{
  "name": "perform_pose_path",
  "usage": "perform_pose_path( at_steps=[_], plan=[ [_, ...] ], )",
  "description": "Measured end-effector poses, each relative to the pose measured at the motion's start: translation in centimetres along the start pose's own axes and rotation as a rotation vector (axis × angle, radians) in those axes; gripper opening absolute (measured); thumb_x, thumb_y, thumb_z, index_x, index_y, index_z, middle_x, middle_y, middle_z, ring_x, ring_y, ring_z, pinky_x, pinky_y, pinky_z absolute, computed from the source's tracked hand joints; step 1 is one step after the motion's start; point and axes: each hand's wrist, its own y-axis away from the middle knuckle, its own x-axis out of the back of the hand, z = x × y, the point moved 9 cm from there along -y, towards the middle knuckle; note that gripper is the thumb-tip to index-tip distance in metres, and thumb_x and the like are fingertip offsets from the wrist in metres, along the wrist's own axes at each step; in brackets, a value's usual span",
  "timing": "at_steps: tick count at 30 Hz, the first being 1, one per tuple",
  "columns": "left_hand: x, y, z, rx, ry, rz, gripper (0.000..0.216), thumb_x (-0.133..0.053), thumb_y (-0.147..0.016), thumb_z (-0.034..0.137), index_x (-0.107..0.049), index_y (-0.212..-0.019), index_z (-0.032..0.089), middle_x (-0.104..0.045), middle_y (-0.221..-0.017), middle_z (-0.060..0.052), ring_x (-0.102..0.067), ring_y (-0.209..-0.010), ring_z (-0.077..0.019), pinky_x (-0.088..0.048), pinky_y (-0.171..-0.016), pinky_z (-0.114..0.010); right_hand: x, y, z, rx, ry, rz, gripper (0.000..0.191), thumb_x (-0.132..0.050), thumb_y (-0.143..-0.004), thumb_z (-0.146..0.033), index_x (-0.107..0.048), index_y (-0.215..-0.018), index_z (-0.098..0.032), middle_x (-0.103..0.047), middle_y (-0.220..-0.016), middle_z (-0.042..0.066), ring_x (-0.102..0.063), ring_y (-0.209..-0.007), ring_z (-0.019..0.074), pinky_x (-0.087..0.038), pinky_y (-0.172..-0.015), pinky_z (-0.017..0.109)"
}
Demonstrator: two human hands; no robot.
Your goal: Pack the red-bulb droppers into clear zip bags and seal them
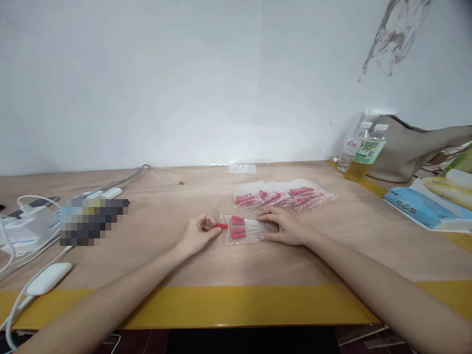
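Observation:
A clear zip bag (254, 227) lies flat on the table with several thin, pale sticks inside, their red ends toward the left. Between the thumb and fingertips of my left hand (201, 233) is one more red-ended stick (221, 225), at the bag's left mouth; its thin part is hard to make out. My right hand (283, 226) holds the bag's right end, fingers along the upper side and thumb at the lower side. Just behind the bag is an overlapping row of filled bags (275, 195), also with red-ended sticks in them.
Two bottles (368, 150) and a grey-brown bag (394, 152) stand at the back right, near a blue packet (427, 206). White cables and a power strip (22, 228) crowd the left. A flat clear bag (242, 168) lies by the wall. Yellow tape (228, 305) edges the table.

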Motion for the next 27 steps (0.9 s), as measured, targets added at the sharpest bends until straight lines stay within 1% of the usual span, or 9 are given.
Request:
perform_pose_path(
  at_steps=[3, 7, 11, 14, 17, 19, 23, 27],
  plan=[
    [0.4, -0.1, 0.1, -0.004, -0.051, 0.024, 0.019, -0.067, -0.060, 0.023, -0.051, -0.067, 0.015, -0.054, -0.058, 0.004, -0.048, -0.050, -0.0078, -0.036, -0.049, -0.019, 0.0, 0.0, -0.1, 0.010, 0.002, -0.001, 0.056, -0.061, -0.066, -0.054, -0.056, -0.112, -0.022, -0.051, -0.114, 0.009, -0.046, -0.106, 0.0246, -0.036, -0.092, 0.040],
    [0.4, -0.1, 0.2, -0.031, -0.012, 0.020, 0.018, -0.067, -0.060, 0.022, -0.052, -0.068, 0.015, -0.057, -0.062, 0.001, -0.052, -0.055, -0.0094, -0.040, -0.054, -0.021, 0.0, -0.1, -0.2, 0.018, 0.001, 0.002, 0.055, -0.062, -0.066, -0.053, -0.057, -0.111, -0.022, -0.052, -0.113, 0.009, -0.046, -0.106, 0.0247, -0.036, -0.092, 0.041],
    [-0.7, -0.1, 0.4, -0.045, -0.004, -0.029, 0.018, -0.067, -0.061, 0.024, -0.054, -0.068, 0.015, -0.059, -0.063, 0.000, -0.054, -0.055, -0.0101, -0.042, -0.053, -0.021, 0.1, -0.1, -0.3, 0.021, -0.005, 0.012, 0.054, -0.062, -0.066, -0.052, -0.057, -0.111, -0.021, -0.052, -0.113, 0.009, -0.047, -0.105, 0.0240, -0.036, -0.091, 0.040],
    [-1.5, -0.2, 0.6, -0.051, 0.003, -0.038, 0.018, -0.068, -0.061, 0.025, -0.054, -0.067, 0.015, -0.059, -0.062, 0.000, -0.053, -0.053, -0.0099, -0.042, -0.051, -0.021, 0.1, 0.0, -0.3, 0.025, -0.004, 0.018, 0.054, -0.063, -0.065, -0.051, -0.057, -0.110, -0.022, -0.052, -0.113, 0.009, -0.047, -0.105, 0.0246, -0.036, -0.091, 0.041],
    [-2.4, -0.3, 0.8, -0.067, -0.007, -0.066, 0.018, -0.069, -0.060, 0.024, -0.057, -0.068, 0.014, -0.059, -0.061, 0.001, -0.051, -0.051, -0.0090, -0.041, -0.049, -0.020, 0.0, 0.0, -0.4, 0.036, -0.001, 0.021, 0.053, -0.062, -0.066, -0.051, -0.058, -0.110, -0.022, -0.053, -0.112, 0.009, -0.047, -0.104, 0.0245, -0.037, -0.090, 0.040],
    [-2.9, -0.3, 0.8, -0.087, -0.028, -0.093, 0.017, -0.068, -0.062, 0.025, -0.059, -0.070, 0.014, -0.058, -0.061, 0.001, -0.050, -0.050, -0.0086, -0.039, -0.049, -0.019, 0.0, 0.0, -0.5, 0.044, -0.002, 0.027, 0.052, -0.062, -0.066, -0.051, -0.058, -0.109, -0.022, -0.053, -0.111, 0.009, -0.048, -0.103, 0.0241, -0.037, -0.089, 0.040],
    [-3.5, 0.0, 0.9, -0.112, -0.084, -0.151, 0.019, -0.063, -0.070, 0.030, -0.064, -0.080, 0.015, -0.062, -0.066, -0.001, -0.052, -0.054, -0.0104, -0.040, -0.052, -0.021, 0.0, 0.0, -0.7, 0.055, -0.012, 0.027, 0.052, -0.062, -0.067, -0.050, -0.057, -0.110, -0.021, -0.053, -0.110, 0.009, -0.048, -0.102, 0.0233, -0.037, -0.089, 0.039],
    [-3.6, 0.4, 1.3, -0.128, -0.096, -0.201, 0.024, -0.063, -0.070, 0.032, -0.067, -0.088, 0.017, -0.065, -0.077, -0.003, -0.056, -0.065, -0.0145, -0.043, -0.060, -0.024, 0.1, 0.0, -0.8, 0.036, -0.026, 0.041, 0.057, -0.063, -0.066, -0.049, -0.053, -0.114, -0.021, -0.051, -0.112, 0.009, -0.047, -0.103, 0.0238, -0.038, -0.089, 0.039]
  ],
)
